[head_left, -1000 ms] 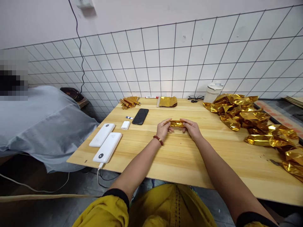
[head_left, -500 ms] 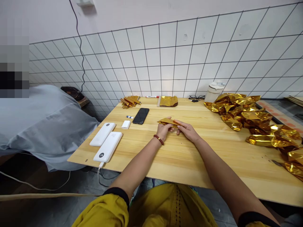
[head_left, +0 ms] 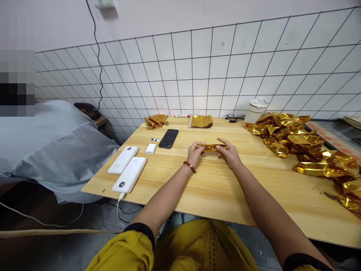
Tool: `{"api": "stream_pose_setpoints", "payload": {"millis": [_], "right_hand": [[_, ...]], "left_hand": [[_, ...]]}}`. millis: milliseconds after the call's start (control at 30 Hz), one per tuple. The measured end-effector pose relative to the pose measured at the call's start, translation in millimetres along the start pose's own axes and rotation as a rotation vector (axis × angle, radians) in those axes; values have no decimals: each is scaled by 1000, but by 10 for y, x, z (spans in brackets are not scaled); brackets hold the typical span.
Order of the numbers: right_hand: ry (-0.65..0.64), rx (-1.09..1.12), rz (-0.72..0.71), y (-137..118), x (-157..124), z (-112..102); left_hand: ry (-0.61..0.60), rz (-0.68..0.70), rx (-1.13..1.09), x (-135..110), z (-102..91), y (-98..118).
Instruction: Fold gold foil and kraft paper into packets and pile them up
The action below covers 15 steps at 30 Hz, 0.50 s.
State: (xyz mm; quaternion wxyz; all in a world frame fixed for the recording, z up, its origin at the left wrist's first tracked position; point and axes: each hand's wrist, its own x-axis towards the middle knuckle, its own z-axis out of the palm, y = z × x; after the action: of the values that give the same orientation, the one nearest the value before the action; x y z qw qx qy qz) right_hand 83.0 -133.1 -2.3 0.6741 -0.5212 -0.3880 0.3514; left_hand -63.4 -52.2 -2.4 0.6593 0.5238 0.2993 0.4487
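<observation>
A narrow strip of shiny gold foil paper [head_left: 211, 148] is stretched level between my two hands, just above the wooden table [head_left: 175, 177]. Its left end is pinched by my left hand [head_left: 195, 153], which has a beaded bracelet at the wrist. At the other end, the thumb and fingers of my right hand [head_left: 229, 153] close on the foil. Straight behind my hands lies a flat stack of gold foil sheets [head_left: 202, 121]. To the right is a heap of folded, puffed gold foil pieces [head_left: 293, 131].
Left of my hands lie a black phone [head_left: 168, 138], a small white charger [head_left: 150, 148] and two white power banks [head_left: 129, 175], one cabled. Along the back are folded gold strips [head_left: 156, 121], a red-and-white marker [head_left: 182, 116], glasses [head_left: 235, 117] and a white lidded cup [head_left: 256, 110].
The foil has gone from a wider, slanted piece with a matt face up to a narrow, level, shiny strip. My right hand has shifted slightly right, away from my left.
</observation>
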Motion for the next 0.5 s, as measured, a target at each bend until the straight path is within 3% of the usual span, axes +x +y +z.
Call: {"api": "stream_pose_setpoints", "payload": {"millis": [233, 367, 500], "right_hand": [[-12, 110, 40, 14, 18, -21], [57, 144, 107, 17, 49, -14], [97, 188, 158, 31, 90, -29]], "left_hand": [[-230, 440, 247, -55, 62, -93], [-243, 427, 217, -23, 45, -143], [-219, 312, 153, -43, 46, -101]]}}
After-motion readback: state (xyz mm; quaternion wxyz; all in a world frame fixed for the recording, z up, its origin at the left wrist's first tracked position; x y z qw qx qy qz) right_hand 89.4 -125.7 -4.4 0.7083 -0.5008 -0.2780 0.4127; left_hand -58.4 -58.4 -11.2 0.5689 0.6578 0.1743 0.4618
